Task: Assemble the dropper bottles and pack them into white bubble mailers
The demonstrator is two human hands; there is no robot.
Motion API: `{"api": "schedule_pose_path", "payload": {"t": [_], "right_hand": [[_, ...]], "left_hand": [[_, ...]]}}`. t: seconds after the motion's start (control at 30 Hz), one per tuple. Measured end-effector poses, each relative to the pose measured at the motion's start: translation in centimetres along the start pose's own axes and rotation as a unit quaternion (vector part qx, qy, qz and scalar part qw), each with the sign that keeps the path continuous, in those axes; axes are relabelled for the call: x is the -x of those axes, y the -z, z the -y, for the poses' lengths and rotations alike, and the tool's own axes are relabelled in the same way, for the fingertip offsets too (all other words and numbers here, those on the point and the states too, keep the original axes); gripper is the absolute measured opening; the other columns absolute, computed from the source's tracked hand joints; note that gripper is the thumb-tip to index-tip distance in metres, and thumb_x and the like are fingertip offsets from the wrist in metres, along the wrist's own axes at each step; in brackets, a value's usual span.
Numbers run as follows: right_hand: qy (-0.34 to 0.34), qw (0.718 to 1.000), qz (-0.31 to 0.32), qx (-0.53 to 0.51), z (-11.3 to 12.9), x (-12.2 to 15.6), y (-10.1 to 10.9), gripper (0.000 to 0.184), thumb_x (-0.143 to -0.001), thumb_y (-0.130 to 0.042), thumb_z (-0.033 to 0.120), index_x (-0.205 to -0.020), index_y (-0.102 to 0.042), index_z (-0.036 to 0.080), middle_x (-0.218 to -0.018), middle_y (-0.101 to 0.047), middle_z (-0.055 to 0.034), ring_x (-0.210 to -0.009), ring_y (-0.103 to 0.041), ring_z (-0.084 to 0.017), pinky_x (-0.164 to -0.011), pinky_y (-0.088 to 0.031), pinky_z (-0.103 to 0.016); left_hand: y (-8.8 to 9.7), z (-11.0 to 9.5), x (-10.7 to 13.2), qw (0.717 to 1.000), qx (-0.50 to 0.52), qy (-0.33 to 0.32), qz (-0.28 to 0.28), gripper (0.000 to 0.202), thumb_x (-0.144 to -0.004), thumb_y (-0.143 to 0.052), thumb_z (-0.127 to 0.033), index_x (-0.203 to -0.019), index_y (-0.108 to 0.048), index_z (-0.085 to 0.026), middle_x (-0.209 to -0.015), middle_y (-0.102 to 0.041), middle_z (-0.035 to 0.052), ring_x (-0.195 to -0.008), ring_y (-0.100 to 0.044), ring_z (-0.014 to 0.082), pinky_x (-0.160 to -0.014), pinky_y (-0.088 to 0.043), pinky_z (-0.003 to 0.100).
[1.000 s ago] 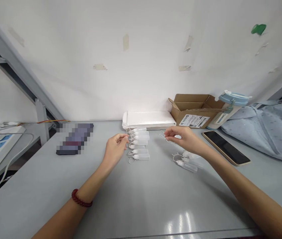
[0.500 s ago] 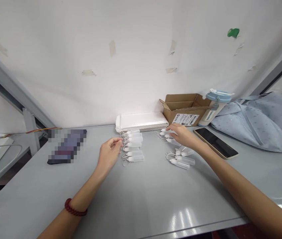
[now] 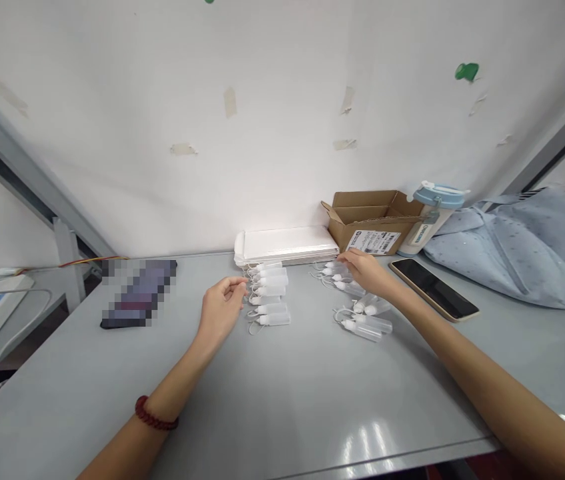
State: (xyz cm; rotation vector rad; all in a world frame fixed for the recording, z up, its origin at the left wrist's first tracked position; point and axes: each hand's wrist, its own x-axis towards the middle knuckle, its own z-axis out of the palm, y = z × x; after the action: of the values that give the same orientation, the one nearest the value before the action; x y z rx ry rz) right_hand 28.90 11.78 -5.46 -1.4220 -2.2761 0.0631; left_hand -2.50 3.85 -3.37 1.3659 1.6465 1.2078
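Mid-frame on grey table [image 3: 287,400], right hand [image 3: 368,272] is touching loose bottles [image 3: 333,275], left hand [image 3: 220,307] curling just beside bottle row [image 3: 270,293]; whether either is gripping, I cannot tell.

Left of the white tray [image 3: 286,245], a dark object [image 3: 138,293] is pixelated beyond recognition. Right of the tray, the right hand [image 3: 365,271] covers small bottles [image 3: 350,288]; its grip is unclear.

On the grey table [image 3: 282,400], a flat white tray [image 3: 287,244] lies against the wall. An open cardboard box [image 3: 370,217] sits just right of it, then a blue-lidded tumbler [image 3: 432,217]. A dark phone [image 3: 435,288] lies face up near a pale blue bag [image 3: 507,250].
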Motion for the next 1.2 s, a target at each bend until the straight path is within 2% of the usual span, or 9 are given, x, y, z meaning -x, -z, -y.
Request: {"api": "schedule_pose_path", "payload": {"t": [0.2,0.43,0.57,0.8,0.93,1.1,1.2], "right_hand": [[-0.023,1.0,0.003,-0.015,0.1,0.1,-0.4,0.022,-0.084,-0.04,0.012,-0.093,-0.06,0.018,-0.092,-0.064,-0.0093,-0.089,-0.058,-0.023,-0.079,-0.044,-0.034],[-0.047,0.997,0.011,-0.057,1.3,0.4,-0.5,0.011,-0.084,-0.042,0.016,-0.087,-0.052,0.02,-0.078,-0.062,-0.0039,-0.07,-0.057,-0.018,-0.064,-0.042,-0.028],[-0.03,0.995,0.002,-0.09,1.9,0.3,-0.3,0.007,-0.083,-0.043,0.02,-0.085,-0.05,0.021,-0.084,-0.06,-0.0038,-0.077,-0.057,-0.018,-0.069,-0.045,-0.03],[-0.013,0.991,-0.037,-0.131,2.5,0.2,-0.4,0.007,-0.081,-0.045,0.021,-0.085,-0.05,0.022,-0.088,-0.056,-0.0051,-0.09,-0.056,-0.021,-0.08,-0.045,-0.04],[-0.011,0.988,-0.057,-0.143,3.1,0.3,-0.1,0.006,-0.083,-0.045,0.025,-0.086,-0.049,0.022,-0.09,-0.056,-0.0057,-0.092,-0.056,-0.022,-0.082,-0.044,-0.04],[-0.016,0.984,-0.07,-0.166,4.8,0.5,0.8,0.011,-0.086,-0.046,0.03,-0.09,-0.05,0.021,-0.092,-0.059,-0.0062,-0.092,-0.057,-0.021,-0.075,-0.046,-0.035],[-0.04,0.973,-0.061,-0.219,6.5,0.7,1.6,0.015,-0.086,-0.049,0.035,-0.09,-0.053,0.021,-0.089,-0.061,-0.0051,-0.081,-0.057,-0.019,-0.066,-0.045,-0.031]], "left_hand": [[0.0,0.1,0.0,1.0,-0.001,0.004,0.006,0.027,-0.073,-0.052,-0.032,-0.089,-0.064,-0.015,-0.068,-0.062,0.002,-0.071,-0.06,0.0176,-0.056,-0.044,0.024],[0.0,-0.1,0.1,1.0,0.003,-0.008,-0.002,0.031,-0.072,-0.053,-0.033,-0.095,-0.062,-0.014,-0.063,-0.06,0.0002,-0.062,-0.057,0.0159,-0.054,-0.043,0.025],[-0.1,0.0,0.1,1.0,0.005,-0.009,-0.002,0.033,-0.072,-0.053,-0.035,-0.096,-0.061,-0.014,-0.062,-0.059,-0.0002,-0.063,-0.057,0.0165,-0.054,-0.042,0.025],[-0.1,0.2,0.1,1.0,0.018,-0.014,-0.002,0.033,-0.071,-0.053,-0.035,-0.096,-0.06,-0.015,-0.064,-0.059,-0.0005,-0.061,-0.056,0.0155,-0.055,-0.041,0.025],[-0.1,0.1,0.3,0.999,0.019,-0.027,0.0,0.031,-0.073,-0.053,-0.034,-0.096,-0.059,-0.015,-0.067,-0.059,-0.0003,-0.06,-0.055,0.0145,-0.054,-0.041,0.024],[-0.3,-0.1,0.8,0.998,0.005,-0.059,-0.004,0.028,-0.074,-0.053,-0.034,-0.095,-0.06,-0.017,-0.072,-0.062,0.0011,-0.06,-0.055,0.0141,-0.058,-0.042,0.025],[-0.5,-0.2,1.3,0.997,0.0,-0.071,0.007,0.027,-0.076,-0.053,-0.035,-0.096,-0.061,-0.019,-0.076,-0.063,0.0015,-0.063,-0.056,0.0142,-0.059,-0.042,0.025]]}}
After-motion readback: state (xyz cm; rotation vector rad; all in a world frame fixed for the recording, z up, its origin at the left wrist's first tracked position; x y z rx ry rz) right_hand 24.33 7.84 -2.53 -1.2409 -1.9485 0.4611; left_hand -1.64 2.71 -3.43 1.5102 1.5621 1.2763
